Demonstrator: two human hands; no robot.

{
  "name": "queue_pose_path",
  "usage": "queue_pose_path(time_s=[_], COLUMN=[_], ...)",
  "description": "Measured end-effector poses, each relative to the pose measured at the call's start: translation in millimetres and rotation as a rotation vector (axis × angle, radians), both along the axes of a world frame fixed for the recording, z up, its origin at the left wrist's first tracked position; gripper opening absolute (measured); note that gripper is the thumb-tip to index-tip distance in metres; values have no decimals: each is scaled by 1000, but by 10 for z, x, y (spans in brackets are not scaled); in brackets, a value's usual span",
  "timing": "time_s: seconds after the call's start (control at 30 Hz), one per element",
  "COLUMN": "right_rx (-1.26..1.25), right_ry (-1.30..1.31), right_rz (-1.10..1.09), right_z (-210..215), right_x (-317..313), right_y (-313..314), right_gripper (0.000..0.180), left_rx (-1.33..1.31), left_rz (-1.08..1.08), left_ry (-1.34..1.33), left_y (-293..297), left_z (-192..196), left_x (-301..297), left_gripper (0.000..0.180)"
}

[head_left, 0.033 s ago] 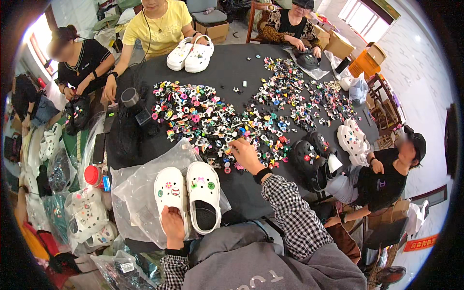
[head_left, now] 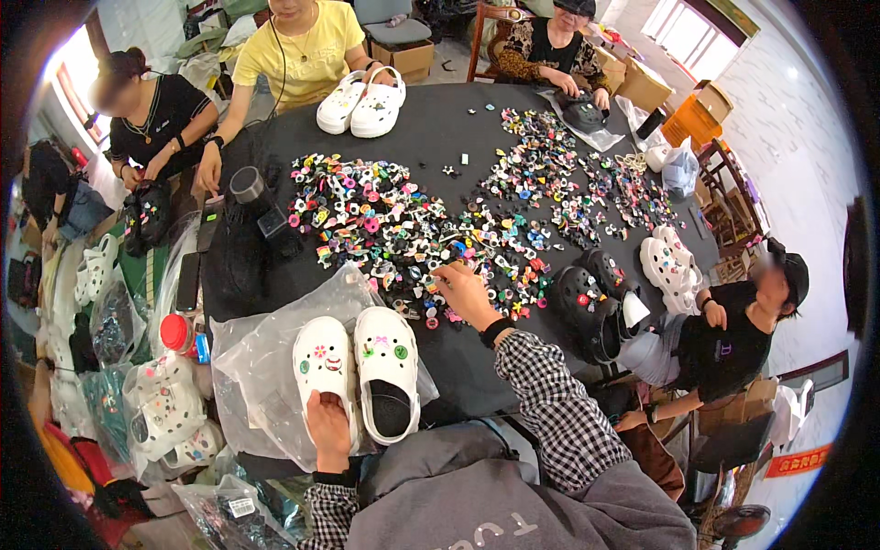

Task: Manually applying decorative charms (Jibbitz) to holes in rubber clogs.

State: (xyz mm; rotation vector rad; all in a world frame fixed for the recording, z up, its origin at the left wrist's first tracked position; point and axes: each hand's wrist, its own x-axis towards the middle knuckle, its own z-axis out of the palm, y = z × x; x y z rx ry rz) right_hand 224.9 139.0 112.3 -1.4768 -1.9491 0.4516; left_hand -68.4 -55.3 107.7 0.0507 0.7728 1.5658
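My left hand (head_left: pixel 329 423) is at the foot opening of the left white clog (head_left: pixel 323 371), fingers pointing toward its toe; their tips run in under the upper, so I cannot tell whether they grip. The right white clog (head_left: pixel 387 348) lies just beside it, both on a clear plastic bag (head_left: pixel 261 362) on the black desk (head_left: pixel 458 371). My right hand (head_left: pixel 467 295) is over the near edge of the heaped charms (head_left: pixel 385 215), finger and thumb drawn narrow among the pieces; I cannot tell whether one is pinched between them. My palm and wrist hide part of the left clog's heel, my right hand covers some charms, single charms blur into the heap, and my left checked sleeve (head_left: pixel 328 515) is cut off at the lower edge.
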Motion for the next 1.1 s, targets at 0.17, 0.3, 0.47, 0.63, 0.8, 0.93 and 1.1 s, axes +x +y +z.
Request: queue_pose_path(time_s=[0.17, 0.3, 0.47, 0.63, 0.8, 0.93, 1.1], right_rx=[81, 70, 135, 80, 47, 103, 85], right_ry=[-240, -348, -289, -224, -127, -153, -137], right_rz=[-35, -14, -1, -2, 23, 46, 37], right_z=[-84, -110, -74, -55, -18, 33, 37], right_x=[-95, -139, -192, -213, -220, -186, -177], right_y=[103, 128, 120, 109, 105, 86, 59], right_gripper=[12, 11, 12, 15, 20, 23, 28], left_rx=[-17, -49, -15, -13, 20, 14, 0], left_rz=[11, 9, 12, 17, -5, -8, -13], left_ry=[37, 19, 19, 24, 39, 57, 73], left_y=[16, 9, -10, 2, -2, 5, -28], left_z=[104, 89, 52, 112, 101, 134, -56], left_x=[48, 42, 29, 52, 48, 60, -13], left_gripper=[42, 42, 41, 40, 41, 41, 46])
